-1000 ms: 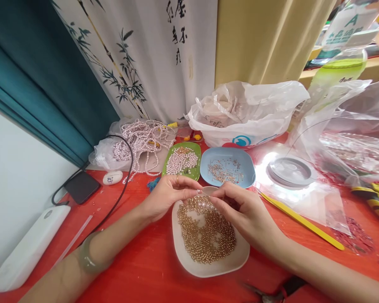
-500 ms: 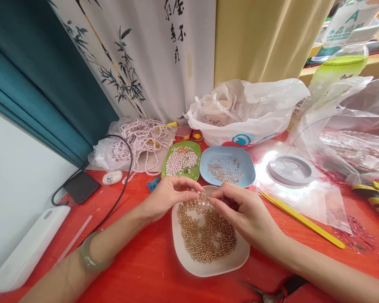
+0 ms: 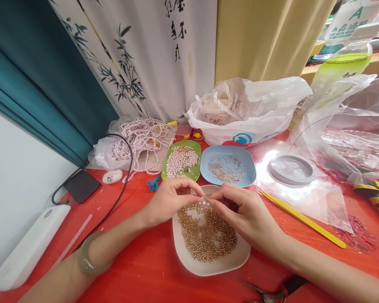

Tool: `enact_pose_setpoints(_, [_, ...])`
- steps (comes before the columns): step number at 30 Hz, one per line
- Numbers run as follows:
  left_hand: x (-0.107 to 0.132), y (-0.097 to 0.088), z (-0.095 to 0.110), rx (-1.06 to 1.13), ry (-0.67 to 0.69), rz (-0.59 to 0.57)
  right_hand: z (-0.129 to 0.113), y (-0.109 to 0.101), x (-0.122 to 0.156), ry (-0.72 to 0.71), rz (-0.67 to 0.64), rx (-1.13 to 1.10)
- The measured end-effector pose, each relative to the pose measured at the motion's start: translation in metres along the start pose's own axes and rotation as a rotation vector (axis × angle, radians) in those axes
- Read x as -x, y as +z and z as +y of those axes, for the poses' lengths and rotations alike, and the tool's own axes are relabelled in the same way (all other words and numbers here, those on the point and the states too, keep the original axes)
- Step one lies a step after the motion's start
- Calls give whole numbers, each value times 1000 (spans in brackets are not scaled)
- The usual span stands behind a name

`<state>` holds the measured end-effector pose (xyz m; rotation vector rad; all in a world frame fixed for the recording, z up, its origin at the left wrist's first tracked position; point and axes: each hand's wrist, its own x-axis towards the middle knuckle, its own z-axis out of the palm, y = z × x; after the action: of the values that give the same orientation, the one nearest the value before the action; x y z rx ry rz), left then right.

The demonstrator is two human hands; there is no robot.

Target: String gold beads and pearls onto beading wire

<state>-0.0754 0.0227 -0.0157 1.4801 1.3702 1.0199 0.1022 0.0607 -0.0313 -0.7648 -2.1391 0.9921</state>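
Note:
My left hand (image 3: 170,198) and my right hand (image 3: 240,210) meet fingertip to fingertip over the far edge of a white dish (image 3: 236,259) heaped with small gold beads (image 3: 208,233). Both hands are pinched closed on something tiny between them, too small to name. A ring sits on my left hand and a green bangle (image 3: 86,259) on that wrist. Just beyond lie a green dish of pearl beads (image 3: 181,160) and a blue dish of thin metal pins (image 3: 227,166).
Red table (image 3: 139,269). Pearl strands (image 3: 142,139) on a bag at back left, a dark phone (image 3: 81,186) with cable, a white plastic bag (image 3: 246,111), a spool of clear thread (image 3: 290,168), a yellow stick (image 3: 303,219), pliers (image 3: 271,294) at the front edge.
My two hands have drawn a little closer, so the fingertips now touch over the dish. Nothing else has moved.

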Motion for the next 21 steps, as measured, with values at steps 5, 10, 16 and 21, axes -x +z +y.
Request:
enact_pose_setpoints(5, [2, 3, 1, -43, 39, 21, 1, 1, -1, -13, 5, -12])
enact_pose_setpoints(10, [2, 2, 3, 9, 1, 39, 2, 1, -1, -7, 15, -19])
enact_pose_setpoints(16, [4, 2, 7, -173, 181, 54, -2, -3, 1, -10, 1, -70])
enact_pose_setpoints(21, [6, 5, 10, -211, 198, 63, -1, -4, -1, -32, -13, -78])
